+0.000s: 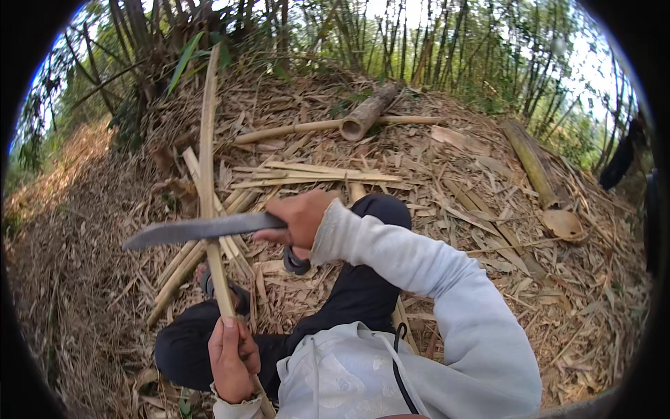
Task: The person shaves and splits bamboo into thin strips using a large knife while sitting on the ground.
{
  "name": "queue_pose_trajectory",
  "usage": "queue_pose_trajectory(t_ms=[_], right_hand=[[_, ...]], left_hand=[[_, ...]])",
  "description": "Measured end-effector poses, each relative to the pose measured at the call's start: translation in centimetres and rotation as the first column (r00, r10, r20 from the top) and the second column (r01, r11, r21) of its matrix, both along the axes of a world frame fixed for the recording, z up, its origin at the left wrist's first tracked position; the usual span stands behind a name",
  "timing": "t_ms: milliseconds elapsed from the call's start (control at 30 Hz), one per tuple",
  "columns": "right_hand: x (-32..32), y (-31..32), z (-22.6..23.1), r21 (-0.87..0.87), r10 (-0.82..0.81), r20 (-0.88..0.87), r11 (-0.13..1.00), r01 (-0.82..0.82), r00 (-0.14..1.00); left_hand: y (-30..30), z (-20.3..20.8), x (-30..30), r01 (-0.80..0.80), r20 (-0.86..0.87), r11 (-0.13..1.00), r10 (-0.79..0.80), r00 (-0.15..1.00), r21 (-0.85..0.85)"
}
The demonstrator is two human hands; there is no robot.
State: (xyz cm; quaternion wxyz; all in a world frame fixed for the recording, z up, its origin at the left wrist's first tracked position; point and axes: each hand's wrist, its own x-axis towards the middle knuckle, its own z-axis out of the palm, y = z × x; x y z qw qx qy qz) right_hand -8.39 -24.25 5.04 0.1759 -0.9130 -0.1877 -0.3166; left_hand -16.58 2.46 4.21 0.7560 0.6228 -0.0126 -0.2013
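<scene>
Knife (199, 232) over bamboo strip (208, 133), both hands full.
My right hand (300, 218) is wrapped round the knife, which points to 9 o'clock and crosses over the strip; can't tell if the two are actually touching. Left hand (234, 357) is clamped on the strip's lower part, and the rest of it runs up to 12 o'clock from there. Split pieces (321, 177) lie loose at 12 o'clock in my view, with a hollow bamboo log (371, 110) beyond, closer to 1.

The right hand (296, 218) hides the handle of the knife (199, 230); the lower edge cuts the left sleeve (237, 409).
</scene>
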Motion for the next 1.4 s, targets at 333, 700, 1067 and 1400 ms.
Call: queue_pose_trajectory(t_ms=[333, 700, 1067, 1400], right_hand=[[3.8, 2.6, 0.6, -0.098, 0.103, -0.076, 0.989, -0.11, 0.992], [6.2, -1.1, -0.4, -0.07, -0.034, 0.02, 0.997, 0.035, 0.999], [14.4, 0.0, -2.5, 0.11, 0.073, -0.033, 0.992, -0.069, 0.997], [19.8, 0.1, -14.3, 0.261, 0.088, -0.156, 0.964, -0.045, 0.984]], left_hand=[[2.2, -1.4, -1.6, -0.069, 0.01, 0.998, 0.069, 0.998, -0.011], [1.5, -1.4, -1.1, -0.015, -0.074, 1.0, 0.016, 0.997, 0.011], [2.4, -3.3, 0.7, -0.092, -0.152, 0.996, 0.092, 0.984, 0.006], [2.6, -6.5, 7.0, -0.051, -0.269, 0.977, 0.108, 0.957, 0.209]])
